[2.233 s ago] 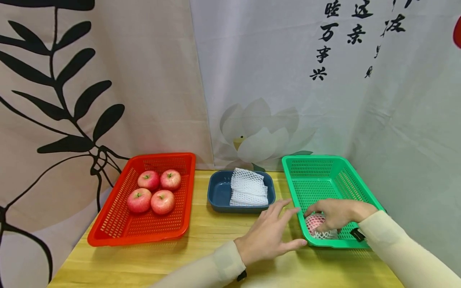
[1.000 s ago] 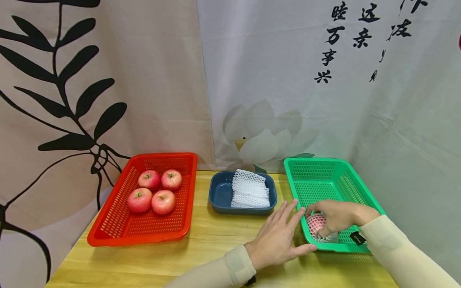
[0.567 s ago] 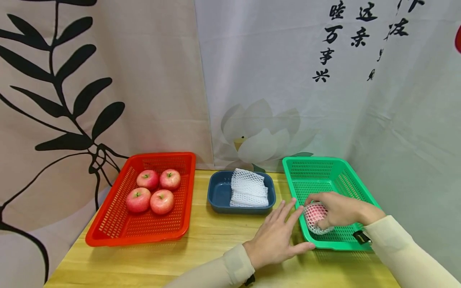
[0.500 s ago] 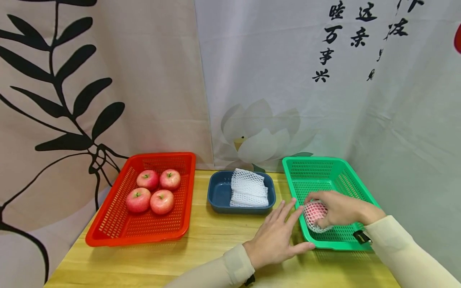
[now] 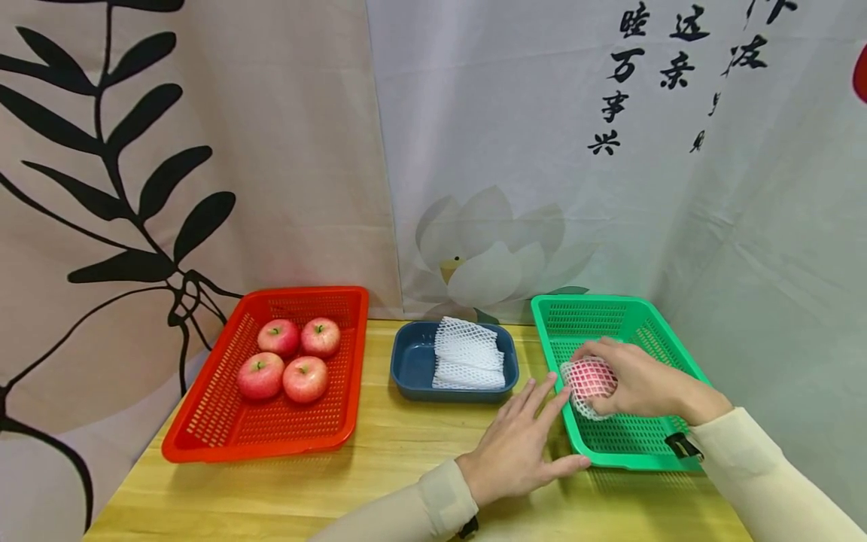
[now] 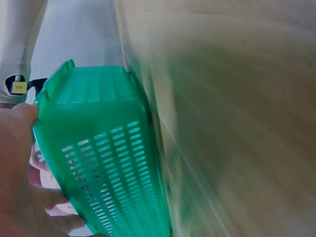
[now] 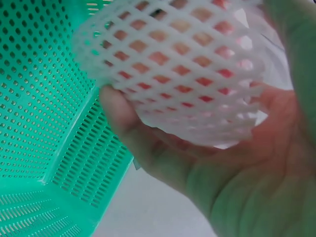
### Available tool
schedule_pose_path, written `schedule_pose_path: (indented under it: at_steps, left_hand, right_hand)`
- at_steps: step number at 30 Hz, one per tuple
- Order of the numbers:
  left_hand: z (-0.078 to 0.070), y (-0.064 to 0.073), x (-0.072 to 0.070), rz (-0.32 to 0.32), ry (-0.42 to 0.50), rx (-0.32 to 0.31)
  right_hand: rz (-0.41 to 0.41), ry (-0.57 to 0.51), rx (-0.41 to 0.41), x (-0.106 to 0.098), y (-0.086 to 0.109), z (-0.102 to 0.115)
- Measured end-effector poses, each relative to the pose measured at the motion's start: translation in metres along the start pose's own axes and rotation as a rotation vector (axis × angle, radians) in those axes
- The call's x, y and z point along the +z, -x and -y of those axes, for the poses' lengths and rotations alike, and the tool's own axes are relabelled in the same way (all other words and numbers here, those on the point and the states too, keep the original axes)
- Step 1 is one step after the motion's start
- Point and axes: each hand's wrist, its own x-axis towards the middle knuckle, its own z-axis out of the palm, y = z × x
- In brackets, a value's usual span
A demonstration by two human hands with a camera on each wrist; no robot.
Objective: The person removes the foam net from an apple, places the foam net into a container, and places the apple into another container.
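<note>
My right hand (image 5: 640, 380) grips an apple in a white foam net sleeve (image 5: 588, 382) over the near left part of the green basket (image 5: 677, 346). Up close in the right wrist view, fingers and thumb curl round the netted apple (image 7: 182, 74), and red skin shows through the mesh. My left hand (image 5: 518, 452) lies along the basket's near left corner, its fingers spread and fairly straight. In the left wrist view its thumb and fingertips touch the rim of the green basket (image 6: 98, 133).
At the left stands a red basket (image 5: 260, 444) with several bare apples (image 5: 305, 379). A dark blue dish (image 5: 415, 361) holding white foam nets (image 5: 467, 357) sits mid-table at the back. Curtains (image 5: 284, 150) hang close behind the wooden table (image 5: 379, 452).
My right hand has raised the netted apple from the green basket's near left corner, upward and slightly away from me. My left hand moved right to the basket's rim, then stayed there.
</note>
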Motion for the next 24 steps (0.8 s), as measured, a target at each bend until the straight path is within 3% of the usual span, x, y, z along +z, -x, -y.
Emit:
schedule_pose_path:
  at_steps: [12, 24]
  left_hand:
    - [0.007, 0.004, -0.01, 0.01, 0.023, 0.013]
    - [0.018, 0.018, -0.025, -0.028, 0.029, -0.007]
  right_hand:
    - [-0.186, 0.037, -0.01, 0.005, 0.003, 0.013]
    - [-0.39, 0.082, -0.15, 0.015, -0.002, 0.036]
